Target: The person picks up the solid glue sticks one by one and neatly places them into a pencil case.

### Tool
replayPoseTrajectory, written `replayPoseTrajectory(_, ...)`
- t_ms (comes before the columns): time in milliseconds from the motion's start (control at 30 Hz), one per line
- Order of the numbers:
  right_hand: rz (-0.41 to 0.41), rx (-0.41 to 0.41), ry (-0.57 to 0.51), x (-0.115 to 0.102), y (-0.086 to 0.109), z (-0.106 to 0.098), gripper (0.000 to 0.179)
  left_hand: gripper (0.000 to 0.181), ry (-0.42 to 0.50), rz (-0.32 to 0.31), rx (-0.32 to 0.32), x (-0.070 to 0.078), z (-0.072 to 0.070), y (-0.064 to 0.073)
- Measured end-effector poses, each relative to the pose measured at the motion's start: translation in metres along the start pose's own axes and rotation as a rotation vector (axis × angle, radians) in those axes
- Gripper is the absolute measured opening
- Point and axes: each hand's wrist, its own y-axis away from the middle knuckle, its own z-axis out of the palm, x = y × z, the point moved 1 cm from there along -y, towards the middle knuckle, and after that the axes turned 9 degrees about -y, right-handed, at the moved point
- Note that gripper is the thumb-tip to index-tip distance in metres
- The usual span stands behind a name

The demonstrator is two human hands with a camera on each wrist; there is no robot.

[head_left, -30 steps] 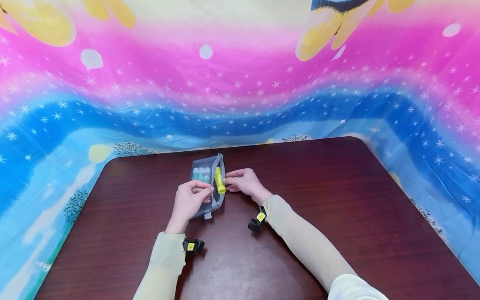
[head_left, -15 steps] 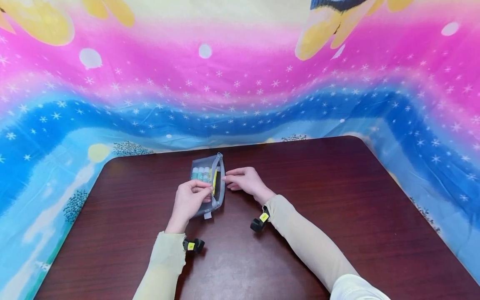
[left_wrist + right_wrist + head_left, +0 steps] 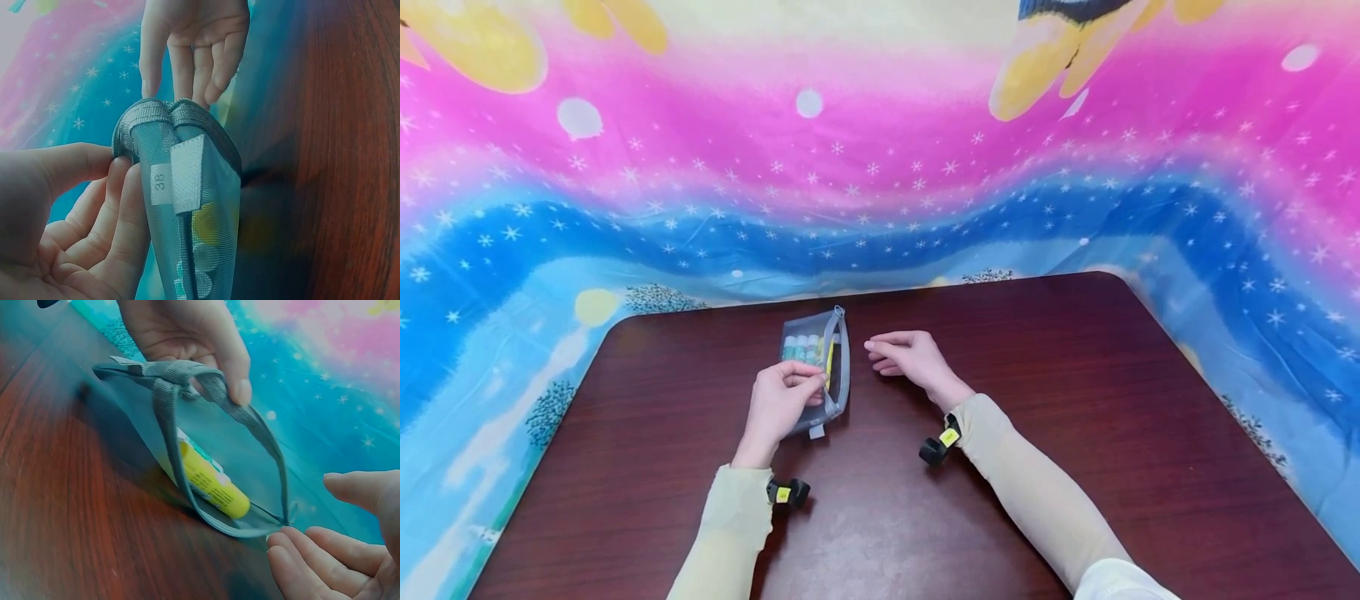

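Observation:
My left hand pinches the rim of a grey mesh zipper pouch between thumb and fingers, and its mouth gapes to the right. Inside lies a yellow glue stick, seen through the mouth in the right wrist view. Several white-capped sticks with teal labels show through the mesh beside it. My right hand holds nothing and hovers just right of the mouth, thumb and fingers loosely extended and apart. A white tag hangs from the pouch's near end.
The pouch is on a dark red-brown wooden table, near its far edge. A cloth backdrop with snowflakes in pink and blue hangs behind and around the table. Each wrist wears a black camera mount.
The yellow glue stick, earlier across the pouch's mouth at my right fingers, has dropped into the pouch. My right hand has let go and drawn back to the right; the left stays put.

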Motion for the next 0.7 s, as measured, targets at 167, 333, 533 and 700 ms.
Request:
replayPoseTrajectory(167, -0.025, 0.031, -0.019, -0.001, 0.003, -0.013, 0.036, 0.012, -0.007, 0.002, -0.008, -0.003, 0.001, 0.0)
replayPoseTrajectory(333, -0.046, 0.056, -0.058, -0.002, 0.005, -0.023, 0.034, 0.013, -0.017, -0.001, -0.016, -0.003, 0.003, 0.001)
replayPoseTrajectory(533, -0.075, 0.061, -0.083, -0.006, 0.007, -0.028, 0.035, 0.013, -0.026, 0.002, -0.033, -0.005, 0.012, 0.002)
replayPoseTrajectory(700, -0.084, 0.066, -0.075, -0.008, 0.01, -0.031, 0.036, 0.013, -0.046, 0.007, -0.065, -0.007, 0.018, 0.003)
